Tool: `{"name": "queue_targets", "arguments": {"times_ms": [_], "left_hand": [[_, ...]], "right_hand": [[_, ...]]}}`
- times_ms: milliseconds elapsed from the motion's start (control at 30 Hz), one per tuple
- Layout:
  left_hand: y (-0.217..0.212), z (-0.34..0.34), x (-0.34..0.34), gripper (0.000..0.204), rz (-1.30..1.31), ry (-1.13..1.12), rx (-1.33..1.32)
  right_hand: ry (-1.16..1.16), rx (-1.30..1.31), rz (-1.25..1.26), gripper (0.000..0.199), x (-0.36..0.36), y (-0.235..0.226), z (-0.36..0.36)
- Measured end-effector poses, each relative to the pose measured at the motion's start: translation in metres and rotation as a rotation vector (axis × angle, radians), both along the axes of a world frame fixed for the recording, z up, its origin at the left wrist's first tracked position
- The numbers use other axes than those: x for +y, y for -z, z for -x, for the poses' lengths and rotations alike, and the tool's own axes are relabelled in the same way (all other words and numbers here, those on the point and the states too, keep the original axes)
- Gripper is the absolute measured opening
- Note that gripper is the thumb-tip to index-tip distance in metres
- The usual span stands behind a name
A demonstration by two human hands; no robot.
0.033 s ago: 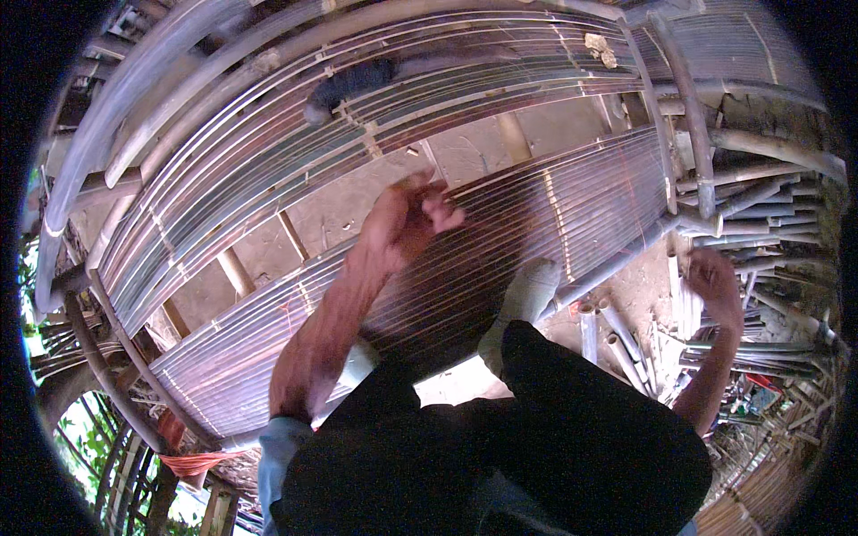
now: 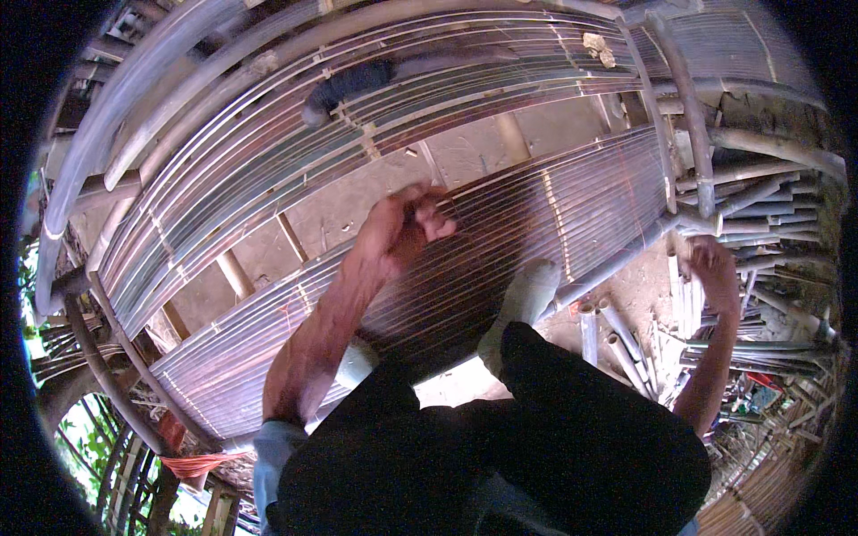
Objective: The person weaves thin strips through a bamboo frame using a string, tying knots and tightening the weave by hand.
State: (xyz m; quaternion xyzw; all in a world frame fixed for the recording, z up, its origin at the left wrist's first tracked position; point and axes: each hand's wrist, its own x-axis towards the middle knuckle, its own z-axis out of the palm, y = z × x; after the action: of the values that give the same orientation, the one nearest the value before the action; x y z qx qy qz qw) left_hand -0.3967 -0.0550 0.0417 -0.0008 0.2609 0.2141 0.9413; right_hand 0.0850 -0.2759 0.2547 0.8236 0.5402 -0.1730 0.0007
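A long mat of thin dark slats [image 2: 608, 192], bound crosswise by pale stitched lines, stretches in front of my knees. At its far edge, left of the middle, my left hand [image 2: 413, 223] has its fingers curled in; what they pinch, if anything, is too small to make out. My right hand [image 2: 712, 272] is held out to the right, beyond the mat's near pole, fingers bent and slightly blurred. Whatever it holds is hidden. My foot in a pale covering [image 2: 529, 290] rests against the mat's near side.
Beyond a gap of bare earth lies a second slatted panel [image 2: 241, 170] with a dark bundle [image 2: 353, 82] seen at it. Thick poles [image 2: 702, 134] frame the right side. Cut bamboo tubes [image 2: 626, 344] lie at the right, and an orange cloth [image 2: 201, 464] hangs lower left.
My left hand and forearm have shifted slightly left and down. My right hand has turned a little, its fingers a bit higher. The mat has not visibly moved.
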Motion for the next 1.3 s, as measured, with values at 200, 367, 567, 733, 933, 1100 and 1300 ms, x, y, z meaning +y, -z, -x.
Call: {"name": "queue_targets", "arguments": {"times_ms": [200, 367, 567, 733, 933, 1100, 1300], "left_hand": [[-0.036, 0.044, -0.005, 0.029, -0.296, 0.199, 0.085], [-0.140, 0.063, 0.010, 0.027, -0.635, 0.417, 0.383], [-0.206, 0.080, 0.007, 0.019, -0.976, 0.339, 0.390], [-0.185, 0.144, 0.011, 0.014, -0.954, 0.099, 0.695], [-0.089, 0.234, 0.019, 0.018, -0.758, 0.117, 1.299], [0.034, 0.154, 0.014, 0.012, -1.465, 0.336, 1.565], [0.111, -0.003, 0.024, 0.019, -1.963, 0.636, 1.387]], "right_hand": [[0.315, -0.213, 0.071, 0.066, 0.007, 0.039, -0.112], [-0.219, 0.150, 0.349, 0.121, 0.075, 0.036, 0.039], [-0.645, 1.016, -0.045, 0.087, 0.194, 0.037, 0.289], [-0.756, 1.342, 0.336, 0.055, 0.210, 0.024, 0.274], [-0.687, 0.597, 0.056, 0.024, 0.243, 0.112, 0.205], [-0.524, 0.465, 0.209, 0.031, 0.240, 0.175, 0.222], [-0.533, 0.376, 0.218, 0.035, 0.253, 0.235, 0.259]]}}
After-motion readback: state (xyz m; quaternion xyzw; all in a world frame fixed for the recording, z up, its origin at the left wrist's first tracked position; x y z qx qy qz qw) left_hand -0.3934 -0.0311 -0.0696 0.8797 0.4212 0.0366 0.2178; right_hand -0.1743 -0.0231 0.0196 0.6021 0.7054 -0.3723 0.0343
